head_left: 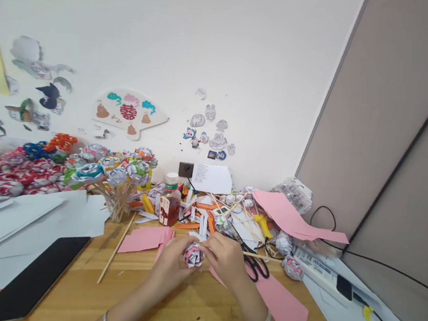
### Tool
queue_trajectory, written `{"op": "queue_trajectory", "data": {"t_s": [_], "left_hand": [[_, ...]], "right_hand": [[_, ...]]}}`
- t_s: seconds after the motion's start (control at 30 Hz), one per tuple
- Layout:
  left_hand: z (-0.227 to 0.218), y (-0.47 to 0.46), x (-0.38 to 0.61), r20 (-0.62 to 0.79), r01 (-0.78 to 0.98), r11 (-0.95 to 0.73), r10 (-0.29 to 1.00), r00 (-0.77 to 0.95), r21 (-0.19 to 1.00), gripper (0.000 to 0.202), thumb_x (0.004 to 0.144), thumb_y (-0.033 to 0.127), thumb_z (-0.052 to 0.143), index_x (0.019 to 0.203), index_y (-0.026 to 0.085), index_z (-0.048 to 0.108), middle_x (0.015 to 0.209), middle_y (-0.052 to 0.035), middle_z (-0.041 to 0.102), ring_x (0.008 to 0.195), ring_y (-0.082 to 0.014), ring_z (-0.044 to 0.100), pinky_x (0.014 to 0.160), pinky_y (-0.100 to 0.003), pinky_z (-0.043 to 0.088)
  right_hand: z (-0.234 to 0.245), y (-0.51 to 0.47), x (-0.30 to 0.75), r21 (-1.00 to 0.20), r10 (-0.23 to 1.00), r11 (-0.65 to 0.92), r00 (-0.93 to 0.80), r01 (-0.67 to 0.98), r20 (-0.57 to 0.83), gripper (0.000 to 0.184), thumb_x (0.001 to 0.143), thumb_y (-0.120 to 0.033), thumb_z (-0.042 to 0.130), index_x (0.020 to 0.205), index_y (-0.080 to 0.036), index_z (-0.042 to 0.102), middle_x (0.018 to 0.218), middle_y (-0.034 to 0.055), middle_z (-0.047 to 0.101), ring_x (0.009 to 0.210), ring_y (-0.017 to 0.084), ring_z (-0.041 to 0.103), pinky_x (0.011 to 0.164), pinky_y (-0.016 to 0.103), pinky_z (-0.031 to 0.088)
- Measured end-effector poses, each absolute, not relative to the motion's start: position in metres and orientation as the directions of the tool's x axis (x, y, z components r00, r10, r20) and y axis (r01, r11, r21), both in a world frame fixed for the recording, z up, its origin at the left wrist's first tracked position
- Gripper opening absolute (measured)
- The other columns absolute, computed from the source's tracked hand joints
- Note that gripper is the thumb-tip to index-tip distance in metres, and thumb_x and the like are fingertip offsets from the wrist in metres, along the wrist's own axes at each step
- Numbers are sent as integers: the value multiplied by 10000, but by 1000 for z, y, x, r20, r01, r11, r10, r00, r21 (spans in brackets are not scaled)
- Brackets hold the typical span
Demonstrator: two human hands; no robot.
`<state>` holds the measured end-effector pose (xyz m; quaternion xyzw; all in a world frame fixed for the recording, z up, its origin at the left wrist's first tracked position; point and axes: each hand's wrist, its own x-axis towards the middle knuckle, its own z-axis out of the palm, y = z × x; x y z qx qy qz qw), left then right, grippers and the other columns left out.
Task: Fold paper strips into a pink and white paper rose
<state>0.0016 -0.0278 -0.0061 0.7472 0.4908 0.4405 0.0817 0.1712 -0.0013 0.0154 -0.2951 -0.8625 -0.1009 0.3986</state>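
Observation:
A round paper flower (193, 255) of folded white and pink paper sits between my two hands, above the wooden table. My left hand (172, 260) is closed around its left side. My right hand (226, 259) pinches at the flower's right edge with thumb and fingers. Black-handled scissors (258, 267) lie just beyond my right hand, partly hidden by it. Pink paper (282, 307) extends from beneath my right forearm. More pink paper pieces (143, 240) are stacked beyond my left hand. Another pink and white paper flower (293, 267) rests at the right, beside a thin stick.
A bottle (169, 204) with reddish-brown contents stands behind my hands, amid paper scraps and sticks. Paper flowers on sticks (123, 171) fill a holder at left. A black tablet-like slab (36, 274), white sheets (76, 217) and a wooden stick (115, 250) lie left; a power strip (321, 270) lies right.

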Motion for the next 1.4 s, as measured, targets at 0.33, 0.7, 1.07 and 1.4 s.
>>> {"op": "queue_trajectory", "data": {"t_s": [0.33,0.7,1.07,1.4], "left_hand": [[-5,-29,2,605,668,-525,784,139,528,414,638,143,649,1044,213,602,1007,-63,696,909,-236,632,796,-359,491],[-6,-28,1,606,663,-524,784,131,535,400,656,166,648,1051,200,595,1016,-74,692,916,-238,634,815,-368,495],[-5,-27,1,600,671,-506,792,114,542,386,664,173,636,1046,206,593,1001,-68,693,911,-240,633,812,-379,497],[-3,-29,0,639,701,-539,754,154,467,384,671,150,619,1049,215,596,972,-63,694,893,-238,632,793,-365,493]], "right_hand": [[18,-6,168,-45,419,801,-505,597,754,236,934,-222,380,860,-189,602,692,15,645,598,124,567,554,238,334],[10,0,167,116,371,767,-583,632,723,208,932,-173,373,893,-176,577,666,19,614,546,127,548,505,245,328],[5,6,168,167,338,770,-615,616,712,187,924,-161,402,980,-171,580,732,43,632,604,148,569,526,244,359],[13,1,169,-244,531,815,-509,526,677,191,933,-251,449,875,-196,622,780,23,672,708,137,622,609,215,410]]}}
